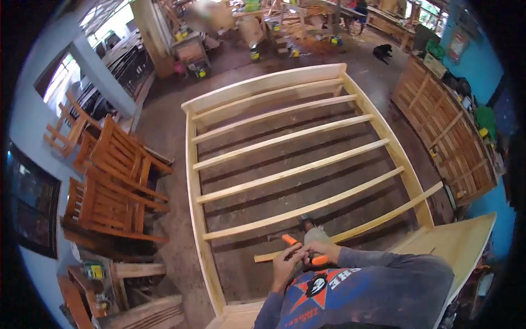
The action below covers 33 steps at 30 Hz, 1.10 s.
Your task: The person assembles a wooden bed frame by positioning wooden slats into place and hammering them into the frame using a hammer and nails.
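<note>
My left hand (285, 266) and my right hand (324, 251) are close together in front of my shirt. The fingers of both are closed around an orange tool (290, 239). Orange parts of it show beyond the fingers and below them; its exact kind is hidden. Just past my hands, a loose wooden slat (378, 220) lies askew, its right end across the side rail. I stand at the near end of a pale wooden bed frame (193, 175), where several slats (296, 171) run from side to side.
Varnished wooden chairs (118, 181) are stacked along the left wall. A slatted wooden panel (446, 129) leans at the right, and a pale board (466, 244) rises beside me. A black dog (382, 52) lies at the back, near cluttered workbenches (192, 52).
</note>
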Each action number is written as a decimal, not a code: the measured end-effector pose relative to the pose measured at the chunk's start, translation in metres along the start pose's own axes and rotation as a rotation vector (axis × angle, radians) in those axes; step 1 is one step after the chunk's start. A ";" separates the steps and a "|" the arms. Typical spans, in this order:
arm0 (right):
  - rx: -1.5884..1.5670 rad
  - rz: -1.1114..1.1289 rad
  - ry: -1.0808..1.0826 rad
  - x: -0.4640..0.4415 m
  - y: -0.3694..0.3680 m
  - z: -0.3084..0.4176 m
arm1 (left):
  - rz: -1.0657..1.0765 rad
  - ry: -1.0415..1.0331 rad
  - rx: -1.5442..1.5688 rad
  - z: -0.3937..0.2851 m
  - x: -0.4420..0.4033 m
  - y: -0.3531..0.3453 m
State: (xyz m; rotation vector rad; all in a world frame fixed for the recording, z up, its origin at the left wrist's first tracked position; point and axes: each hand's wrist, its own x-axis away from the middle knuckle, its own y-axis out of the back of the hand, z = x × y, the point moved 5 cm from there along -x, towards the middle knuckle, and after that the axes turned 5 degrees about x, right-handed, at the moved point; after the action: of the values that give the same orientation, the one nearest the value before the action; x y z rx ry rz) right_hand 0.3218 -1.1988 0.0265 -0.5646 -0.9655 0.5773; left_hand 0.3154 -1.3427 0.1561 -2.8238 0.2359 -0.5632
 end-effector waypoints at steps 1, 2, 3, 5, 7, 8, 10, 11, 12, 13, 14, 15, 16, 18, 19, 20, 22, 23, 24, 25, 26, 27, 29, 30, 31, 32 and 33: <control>0.203 0.062 0.109 -0.005 -0.002 0.000 | -0.050 0.003 0.075 -0.010 0.012 0.001; 0.271 0.086 0.137 -0.008 -0.002 -0.007 | -0.106 0.008 0.149 -0.015 0.021 0.004; 0.339 0.108 0.166 -0.012 -0.002 -0.013 | -0.112 -0.085 0.091 -0.011 0.025 0.009; 0.482 0.123 0.286 0.000 -0.022 -0.004 | -0.111 -0.120 0.047 -0.004 0.028 0.020; 0.554 0.110 0.372 0.007 -0.024 -0.004 | -0.110 -0.148 0.014 -0.001 0.030 0.022; 0.422 -0.008 0.304 -0.002 -0.018 -0.009 | -0.104 -0.133 0.003 -0.003 0.031 0.025; 0.289 -0.131 0.240 0.000 0.000 -0.017 | -0.090 -0.120 -0.007 -0.004 0.033 0.024; 0.114 -0.116 0.112 0.020 -0.028 0.005 | -0.035 -0.164 -0.100 -0.009 0.033 0.020; -0.060 -0.099 -0.015 0.031 -0.049 0.016 | 0.019 -0.211 -0.194 -0.013 0.033 0.017; -0.057 -0.103 -0.008 0.033 -0.056 0.019 | 0.024 -0.216 -0.193 -0.009 0.032 0.018; -0.075 -0.152 -0.038 0.036 -0.058 0.019 | 0.039 -0.262 -0.183 -0.004 0.031 0.018; -0.094 -0.201 -0.071 0.037 -0.058 0.017 | 0.052 -0.305 -0.173 0.000 0.030 0.018; -0.091 -0.202 -0.074 0.037 -0.056 0.016 | 0.049 -0.305 -0.170 0.006 0.029 0.019; -0.103 -0.187 -0.074 0.034 -0.047 0.010 | 0.041 -0.294 -0.159 0.013 0.031 0.018; -0.103 -0.187 -0.077 0.024 -0.029 -0.001 | 0.038 -0.292 -0.157 0.015 0.032 0.016; 0.000 -0.217 -0.037 0.009 -0.002 -0.015 | 0.031 -0.328 -0.160 0.013 0.031 0.014; 0.099 -0.246 0.014 0.008 0.004 -0.015 | 0.032 -0.367 -0.171 0.010 0.031 0.011; -0.038 -0.246 -0.037 0.025 -0.019 -0.005 | -0.008 -0.254 -0.091 0.015 0.032 0.010; -0.177 -0.242 -0.085 0.033 -0.033 0.000 | -0.046 -0.141 -0.015 0.021 0.031 0.012; -0.184 -0.236 -0.070 0.030 -0.029 -0.002 | -0.036 -0.145 -0.029 0.023 0.028 0.013; -0.132 -0.246 -0.092 0.027 -0.023 -0.006 | -0.048 -0.202 0.030 0.024 0.024 0.017; -0.079 -0.257 -0.114 0.025 -0.017 -0.011 | -0.061 -0.259 0.090 0.023 0.021 0.022; -0.125 -0.248 -0.096 0.025 -0.016 -0.012 | -0.053 -0.205 0.154 0.026 0.016 0.031; -0.163 -0.243 -0.091 0.028 -0.019 -0.010 | -0.054 -0.148 0.229 0.027 0.014 0.033; -0.147 -0.279 -0.038 0.034 -0.020 -0.007 | -0.051 -0.148 0.226 0.026 0.012 0.033; -0.152 -0.279 -0.034 0.037 -0.020 -0.005 | -0.051 -0.144 0.298 0.022 0.010 0.032; -0.170 -0.234 -0.052 0.040 -0.019 -0.005 | -0.048 -0.137 0.368 0.018 0.009 0.030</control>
State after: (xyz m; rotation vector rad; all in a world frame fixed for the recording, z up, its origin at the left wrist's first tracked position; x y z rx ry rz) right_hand 0.3479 -1.1865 0.0604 -0.5799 -1.1195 0.3030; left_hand 0.3277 -1.3696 0.1347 -2.5007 0.0328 -0.3750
